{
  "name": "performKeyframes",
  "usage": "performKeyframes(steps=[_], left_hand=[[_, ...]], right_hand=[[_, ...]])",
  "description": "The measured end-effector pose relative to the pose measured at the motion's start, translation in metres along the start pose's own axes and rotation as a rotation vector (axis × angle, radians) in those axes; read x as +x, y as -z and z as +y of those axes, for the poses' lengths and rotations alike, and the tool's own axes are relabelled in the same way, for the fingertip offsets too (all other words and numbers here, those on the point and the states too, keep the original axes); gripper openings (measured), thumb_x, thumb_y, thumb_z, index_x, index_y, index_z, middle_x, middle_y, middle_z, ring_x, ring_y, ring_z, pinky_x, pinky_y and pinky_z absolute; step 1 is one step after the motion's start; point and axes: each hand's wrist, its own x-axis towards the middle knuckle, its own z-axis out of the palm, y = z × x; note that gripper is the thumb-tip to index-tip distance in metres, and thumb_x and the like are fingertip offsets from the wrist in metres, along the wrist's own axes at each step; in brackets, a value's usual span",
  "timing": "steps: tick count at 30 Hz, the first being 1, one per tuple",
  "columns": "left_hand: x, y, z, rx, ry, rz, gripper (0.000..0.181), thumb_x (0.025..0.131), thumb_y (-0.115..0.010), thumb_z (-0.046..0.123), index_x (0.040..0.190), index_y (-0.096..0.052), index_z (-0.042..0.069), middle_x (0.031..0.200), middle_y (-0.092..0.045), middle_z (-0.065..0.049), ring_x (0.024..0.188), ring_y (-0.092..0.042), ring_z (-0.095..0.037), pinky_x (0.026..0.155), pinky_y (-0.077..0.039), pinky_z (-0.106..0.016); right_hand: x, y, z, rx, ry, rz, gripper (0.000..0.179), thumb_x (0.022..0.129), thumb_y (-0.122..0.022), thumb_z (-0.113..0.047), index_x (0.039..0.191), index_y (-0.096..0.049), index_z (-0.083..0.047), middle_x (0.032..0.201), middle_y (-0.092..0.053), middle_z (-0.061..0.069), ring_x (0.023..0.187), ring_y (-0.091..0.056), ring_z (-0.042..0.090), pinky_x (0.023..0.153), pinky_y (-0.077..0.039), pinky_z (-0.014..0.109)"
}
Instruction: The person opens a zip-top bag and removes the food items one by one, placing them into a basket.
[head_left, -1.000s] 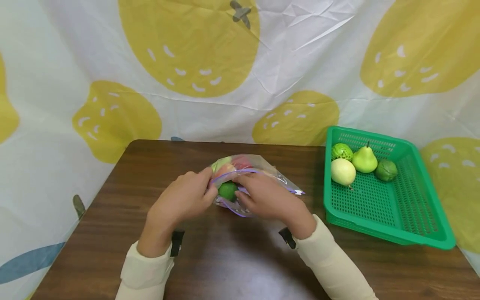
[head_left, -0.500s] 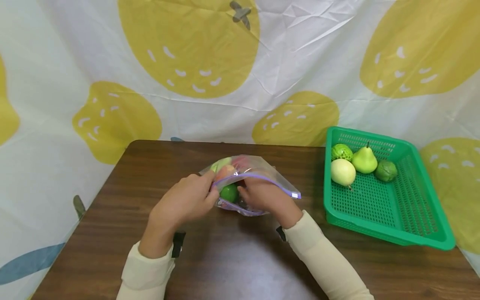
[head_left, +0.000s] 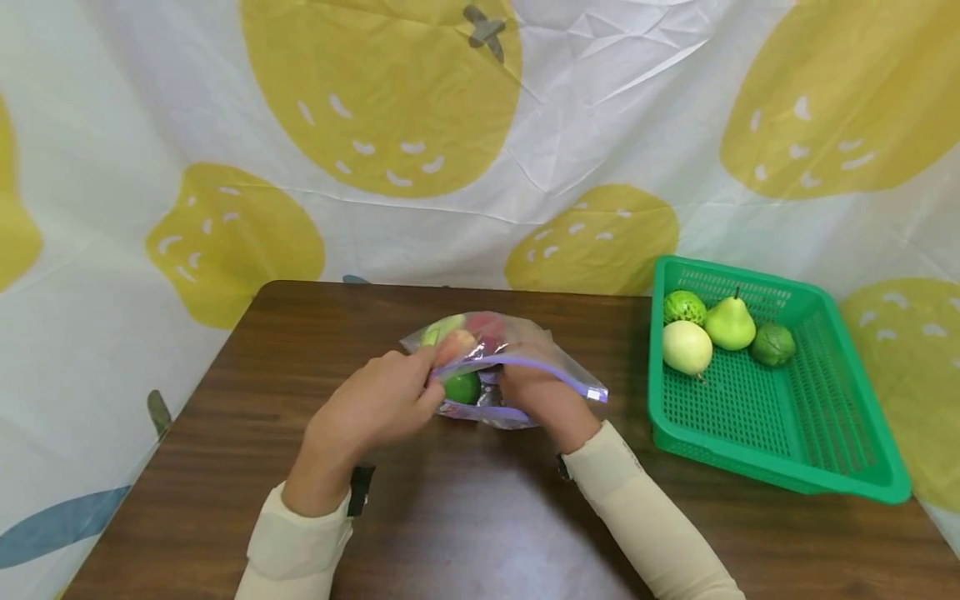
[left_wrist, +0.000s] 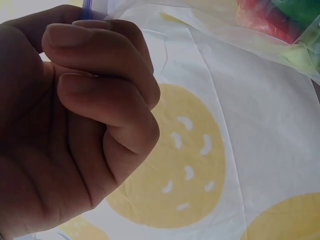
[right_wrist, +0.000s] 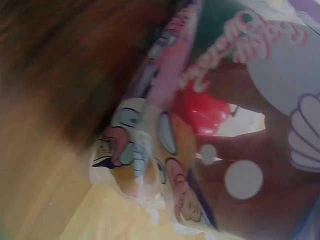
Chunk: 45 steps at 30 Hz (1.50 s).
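Note:
A clear zip bag (head_left: pixel 517 412) with purple edging lies around several fruits near the middle of the table. My left hand (head_left: pixel 378 400) pinches the bag's left edge by its mouth; in the left wrist view that hand's fingers (left_wrist: pixel 105 100) are curled. My right hand (head_left: pixel 536 387) is inside the mouth, its fingers covered by the bag. Next to it in the bag sits a round green fruit (head_left: pixel 462 387). Behind lie a peach-coloured fruit (head_left: pixel 455 345) and a red one (head_left: pixel 486 327). Through printed plastic, the right wrist view has a red fruit (right_wrist: pixel 205 114) between blurred fingers; I cannot tell whether they grip it.
At the right of the brown table (head_left: pixel 247 400) stands a green plastic basket (head_left: pixel 780 475). It holds a pear (head_left: pixel 731 323), a pale round fruit (head_left: pixel 686 347), a dark green fruit (head_left: pixel 773 343) and a light green patterned one (head_left: pixel 684 307). A lemon-print cloth (head_left: pixel 420 233) hangs behind.
My right hand has gone deeper into the bag, and the bag's upper edge now lies over its fingers. My left hand keeps its hold and has shifted slightly right.

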Motion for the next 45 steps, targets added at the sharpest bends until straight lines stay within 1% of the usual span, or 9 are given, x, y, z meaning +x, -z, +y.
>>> performKeyframes(steps=[5, 10, 13, 21, 30, 34, 38, 41, 45], left_hand=[[0.001, -0.001, 0.002, -0.004, 0.002, -0.016, 0.029, 0.092, -0.050, 0.017, 0.115, -0.061, 0.006, 0.064, -0.046, -0.002, 0.054, -0.046, -0.017, 0.050, -0.039, -0.032], [0.002, -0.001, 0.003, 0.004, 0.003, -0.019, 0.011, 0.092, -0.050, 0.017, 0.094, -0.057, 0.009, 0.065, -0.048, -0.003, 0.055, -0.048, -0.018, 0.053, -0.040, -0.032], [0.001, -0.001, 0.004, 0.003, 0.003, -0.019, 0.013, 0.092, -0.050, 0.017, 0.096, -0.058, 0.009, 0.064, -0.047, -0.003, 0.056, -0.048, -0.018, 0.053, -0.040, -0.032], [0.000, -0.001, 0.004, -0.015, 0.021, -0.034, 0.021, 0.092, -0.050, 0.018, 0.107, -0.059, 0.006, 0.063, -0.045, -0.002, 0.053, -0.046, -0.016, 0.050, -0.038, -0.031], [0.000, -0.001, 0.002, -0.009, 0.004, -0.010, 0.021, 0.091, -0.051, 0.018, 0.107, -0.060, 0.006, 0.063, -0.046, -0.001, 0.053, -0.046, -0.016, 0.049, -0.038, -0.031], [0.000, 0.000, 0.001, 0.003, -0.004, 0.007, 0.013, 0.091, -0.051, 0.017, 0.096, -0.059, 0.008, 0.063, -0.048, -0.002, 0.054, -0.047, -0.017, 0.050, -0.039, -0.032], [0.001, 0.000, 0.002, -0.005, -0.002, 0.002, 0.014, 0.092, -0.051, 0.017, 0.098, -0.059, 0.007, 0.063, -0.048, -0.003, 0.054, -0.047, -0.017, 0.050, -0.039, -0.032], [0.001, 0.000, 0.002, -0.013, 0.006, -0.005, 0.016, 0.092, -0.051, 0.017, 0.101, -0.059, 0.007, 0.063, -0.048, -0.002, 0.053, -0.047, -0.017, 0.050, -0.039, -0.031], [0.001, 0.000, 0.001, -0.008, 0.018, -0.001, 0.015, 0.092, -0.052, 0.019, 0.098, -0.059, 0.008, 0.064, -0.047, -0.002, 0.054, -0.047, -0.016, 0.050, -0.039, -0.031]], right_hand=[[-0.012, -0.001, 0.004, -0.215, 0.012, -0.081, 0.011, 0.082, -0.069, -0.014, 0.093, -0.068, -0.011, 0.097, -0.072, 0.009, 0.097, -0.066, 0.030, 0.091, -0.052, 0.045], [-0.012, 0.000, 0.006, -0.203, 0.032, -0.078, 0.040, 0.067, -0.086, -0.021, 0.102, -0.070, -0.010, 0.107, -0.073, 0.009, 0.106, -0.065, 0.029, 0.100, -0.049, 0.043], [-0.011, 0.000, 0.007, -0.201, 0.025, -0.081, 0.040, 0.067, -0.086, -0.020, 0.102, -0.070, -0.009, 0.107, -0.073, 0.009, 0.106, -0.066, 0.029, 0.101, -0.049, 0.043], [-0.012, 0.001, 0.006, -0.203, 0.030, -0.042, 0.018, 0.079, -0.071, -0.005, 0.097, -0.070, -0.009, 0.102, -0.073, 0.010, 0.100, -0.068, 0.029, 0.097, -0.051, 0.043], [-0.013, 0.012, -0.002, -0.171, -0.015, -0.159, 0.033, 0.073, -0.075, -0.003, 0.104, -0.069, -0.011, 0.111, -0.070, 0.009, 0.103, -0.065, 0.027, 0.096, -0.052, 0.043], [-0.016, 0.019, -0.006, -0.207, 0.058, -0.127, 0.020, 0.081, -0.074, -0.006, 0.100, -0.069, -0.011, 0.110, -0.067, 0.012, 0.099, -0.064, 0.030, 0.092, -0.053, 0.044], [-0.022, 0.026, -0.008, -0.235, 0.181, -0.049, 0.010, 0.090, -0.066, -0.010, 0.099, -0.065, -0.009, 0.099, -0.066, 0.011, 0.091, -0.064, 0.029, 0.086, -0.054, 0.043], [-0.026, 0.029, -0.009, -0.261, 0.281, 0.043, 0.012, 0.086, -0.068, -0.010, 0.096, -0.063, -0.011, 0.090, -0.064, 0.005, 0.084, -0.061, 0.024, 0.080, -0.053, 0.037], [-0.032, 0.034, -0.013, -0.278, 0.345, 0.122, 0.009, 0.085, -0.069, -0.011, 0.089, -0.062, -0.013, 0.078, -0.060, -0.001, 0.074, -0.057, 0.018, 0.071, -0.051, 0.033]])
